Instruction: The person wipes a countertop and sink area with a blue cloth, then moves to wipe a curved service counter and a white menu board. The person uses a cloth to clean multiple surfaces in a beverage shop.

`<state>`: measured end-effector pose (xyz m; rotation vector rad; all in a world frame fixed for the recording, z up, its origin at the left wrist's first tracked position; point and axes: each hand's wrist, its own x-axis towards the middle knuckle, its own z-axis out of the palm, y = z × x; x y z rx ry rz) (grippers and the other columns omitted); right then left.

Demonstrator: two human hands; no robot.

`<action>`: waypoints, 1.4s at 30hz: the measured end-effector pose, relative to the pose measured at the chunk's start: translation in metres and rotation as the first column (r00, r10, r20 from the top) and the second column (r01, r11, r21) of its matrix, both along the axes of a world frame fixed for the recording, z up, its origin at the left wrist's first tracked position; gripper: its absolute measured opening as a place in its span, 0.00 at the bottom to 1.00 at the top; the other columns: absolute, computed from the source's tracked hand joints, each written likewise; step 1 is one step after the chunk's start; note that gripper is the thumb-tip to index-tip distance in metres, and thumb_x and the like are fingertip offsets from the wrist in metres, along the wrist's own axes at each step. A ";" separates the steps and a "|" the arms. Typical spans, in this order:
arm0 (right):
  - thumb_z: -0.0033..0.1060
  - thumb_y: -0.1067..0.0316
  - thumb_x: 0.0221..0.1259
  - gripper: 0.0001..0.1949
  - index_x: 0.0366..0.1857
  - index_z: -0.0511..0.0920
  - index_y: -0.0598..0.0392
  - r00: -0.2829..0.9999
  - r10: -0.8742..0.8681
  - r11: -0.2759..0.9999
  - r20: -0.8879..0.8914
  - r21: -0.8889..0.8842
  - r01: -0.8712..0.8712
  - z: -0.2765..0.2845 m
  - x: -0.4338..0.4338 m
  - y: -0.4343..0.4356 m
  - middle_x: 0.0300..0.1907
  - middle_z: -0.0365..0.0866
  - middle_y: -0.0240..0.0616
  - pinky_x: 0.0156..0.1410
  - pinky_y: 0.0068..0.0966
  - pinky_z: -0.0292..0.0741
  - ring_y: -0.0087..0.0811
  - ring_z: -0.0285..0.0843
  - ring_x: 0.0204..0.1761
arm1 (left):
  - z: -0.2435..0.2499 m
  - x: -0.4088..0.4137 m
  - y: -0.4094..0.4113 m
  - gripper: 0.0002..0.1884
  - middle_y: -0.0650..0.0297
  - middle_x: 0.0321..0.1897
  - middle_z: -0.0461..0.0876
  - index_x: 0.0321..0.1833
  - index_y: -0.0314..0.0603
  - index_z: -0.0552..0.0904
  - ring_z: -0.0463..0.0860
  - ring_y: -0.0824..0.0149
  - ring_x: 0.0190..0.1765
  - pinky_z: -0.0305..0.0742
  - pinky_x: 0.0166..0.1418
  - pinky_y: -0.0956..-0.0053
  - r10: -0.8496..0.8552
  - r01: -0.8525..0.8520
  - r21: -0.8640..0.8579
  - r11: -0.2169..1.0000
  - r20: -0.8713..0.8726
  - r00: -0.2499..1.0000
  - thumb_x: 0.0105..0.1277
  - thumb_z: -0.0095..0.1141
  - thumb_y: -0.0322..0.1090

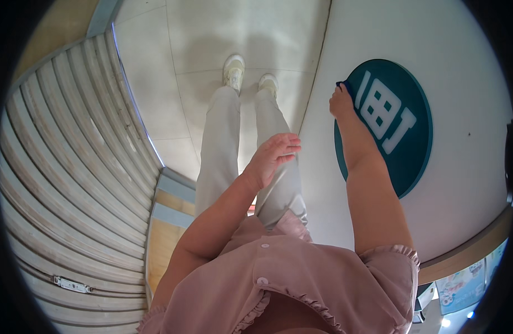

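Note:
My right hand (342,100) reaches to the left edge of a round dark-teal sign (411,171) fixed on a white wall. Between its fingers shows a small piece of dark blue cloth (344,84), pressed against the sign's rim; most of the cloth is hidden by the hand. Raised white lettering (383,109) stands on the sign, partly behind my forearm. My left hand (274,156) hangs in front of my legs with nothing in it, its fingers loosely extended and slightly bent.
The white wall (461,167) runs along my right. To my left stands a ribbed metal roller shutter (81,167) with a lock plate (72,284). My shoes are on a pale tiled floor (152,62). A blue printed poster (463,288) shows at lower right.

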<state>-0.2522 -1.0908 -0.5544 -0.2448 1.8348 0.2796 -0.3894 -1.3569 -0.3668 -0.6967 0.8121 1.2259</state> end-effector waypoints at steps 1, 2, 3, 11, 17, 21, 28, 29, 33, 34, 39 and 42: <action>0.45 0.57 0.72 0.17 0.54 0.84 0.46 0.999 0.033 0.999 0.042 -0.025 -0.032 0.000 0.013 -0.009 0.59 0.81 0.33 0.80 0.45 0.44 0.36 0.65 0.68 | 0.002 0.000 0.000 0.22 0.58 0.61 0.76 0.65 0.40 0.73 0.74 0.62 0.66 0.66 0.69 0.64 0.003 -0.003 -0.003 1.000 -0.002 1.000 0.76 0.47 0.48; 0.44 0.56 0.72 0.18 0.55 0.84 0.46 0.995 0.065 0.997 0.082 -0.050 -0.061 0.003 0.028 -0.021 0.61 0.80 0.33 0.80 0.45 0.43 0.36 0.64 0.70 | 0.003 -0.001 0.000 0.22 0.58 0.61 0.76 0.65 0.40 0.73 0.74 0.62 0.66 0.66 0.69 0.64 0.005 -0.005 -0.005 1.000 -0.005 1.000 0.76 0.47 0.47; 0.43 0.56 0.73 0.19 0.57 0.83 0.46 0.988 0.093 0.994 0.120 -0.072 -0.085 0.006 0.042 -0.032 0.63 0.79 0.33 0.80 0.46 0.42 0.36 0.62 0.71 | 0.004 -0.001 0.000 0.22 0.57 0.61 0.76 0.65 0.40 0.73 0.75 0.62 0.66 0.67 0.69 0.65 0.008 -0.008 -0.007 1.000 -0.008 1.000 0.76 0.47 0.47; 0.45 0.52 0.72 0.20 0.59 0.82 0.41 0.895 0.230 0.967 0.383 -0.192 -0.167 0.073 0.139 -0.104 0.65 0.77 0.24 0.81 0.46 0.37 0.34 0.61 0.72 | 0.023 -0.002 -0.001 0.22 0.57 0.63 0.76 0.66 0.38 0.73 0.75 0.61 0.65 0.68 0.68 0.65 0.056 -0.054 0.033 0.998 -0.065 0.996 0.76 0.48 0.44; 0.46 0.52 0.71 0.18 0.56 0.84 0.38 0.897 0.139 0.976 0.420 -0.210 -0.053 0.166 0.108 -0.107 0.61 0.80 0.19 0.79 0.43 0.40 0.28 0.61 0.71 | 0.058 -0.016 0.006 0.22 0.55 0.62 0.77 0.66 0.35 0.72 0.76 0.60 0.64 0.70 0.67 0.65 0.038 -0.034 0.050 0.998 -0.081 0.996 0.76 0.49 0.43; 0.47 0.52 0.70 0.17 0.53 0.86 0.38 0.910 0.143 0.975 0.389 -0.215 -0.061 0.208 0.117 -0.107 0.59 0.82 0.19 0.78 0.42 0.41 0.27 0.62 0.70 | 0.086 -0.025 0.010 0.21 0.53 0.62 0.77 0.65 0.34 0.74 0.76 0.59 0.65 0.70 0.67 0.63 0.035 -0.028 0.062 0.998 -0.108 0.994 0.75 0.51 0.41; 0.50 0.56 0.68 0.16 0.52 0.86 0.41 0.912 -0.024 0.992 0.408 -0.105 0.073 0.275 0.080 -0.095 0.57 0.83 0.23 0.80 0.52 0.38 0.30 0.62 0.71 | 0.139 -0.048 0.019 0.19 0.55 0.58 0.79 0.61 0.35 0.76 0.78 0.60 0.63 0.71 0.65 0.64 0.035 -0.015 0.097 0.995 -0.202 0.979 0.76 0.50 0.42; 0.51 0.57 0.68 0.16 0.52 0.86 0.42 0.908 -0.084 0.990 0.411 -0.071 0.124 0.281 0.073 -0.093 0.57 0.83 0.24 0.80 0.53 0.38 0.30 0.62 0.71 | 0.149 -0.054 0.020 0.19 0.56 0.58 0.79 0.61 0.36 0.75 0.78 0.62 0.61 0.72 0.64 0.66 0.034 -0.010 0.109 0.994 -0.223 0.974 0.76 0.49 0.42; 0.51 0.58 0.69 0.16 0.54 0.85 0.45 0.923 -0.217 0.975 0.317 0.018 0.223 0.304 0.045 -0.080 0.59 0.82 0.29 0.79 0.55 0.41 0.34 0.63 0.70 | 0.170 -0.063 0.022 0.18 0.54 0.59 0.80 0.61 0.36 0.77 0.78 0.59 0.63 0.71 0.66 0.63 0.059 -0.023 0.139 0.990 -0.259 0.964 0.75 0.51 0.41; 0.51 0.58 0.69 0.17 0.55 0.85 0.45 0.927 -0.242 0.970 0.288 0.041 0.240 0.306 0.036 -0.076 0.59 0.81 0.30 0.79 0.55 0.42 0.35 0.64 0.70 | 0.175 -0.065 0.022 0.18 0.54 0.59 0.80 0.61 0.36 0.76 0.78 0.59 0.63 0.71 0.66 0.64 0.049 -0.012 0.139 0.990 -0.265 0.963 0.75 0.51 0.41; 0.51 0.57 0.71 0.18 0.60 0.82 0.45 0.995 -0.050 0.994 0.083 0.097 0.042 0.335 -0.033 -0.036 0.65 0.77 0.33 0.77 0.54 0.48 0.40 0.64 0.71 | 0.199 -0.068 0.027 0.18 0.54 0.60 0.79 0.62 0.36 0.75 0.77 0.60 0.64 0.70 0.67 0.64 0.016 0.030 0.152 0.988 -0.295 0.955 0.75 0.49 0.40; 0.51 0.59 0.70 0.16 0.57 0.83 0.45 0.987 -0.117 0.981 -0.110 0.144 0.133 0.375 -0.097 -0.028 0.61 0.80 0.34 0.70 0.52 0.60 0.38 0.68 0.67 | 0.208 -0.069 0.033 0.19 0.55 0.60 0.79 0.62 0.36 0.75 0.77 0.60 0.64 0.70 0.67 0.64 -0.038 0.092 0.155 0.984 -0.323 0.946 0.75 0.49 0.40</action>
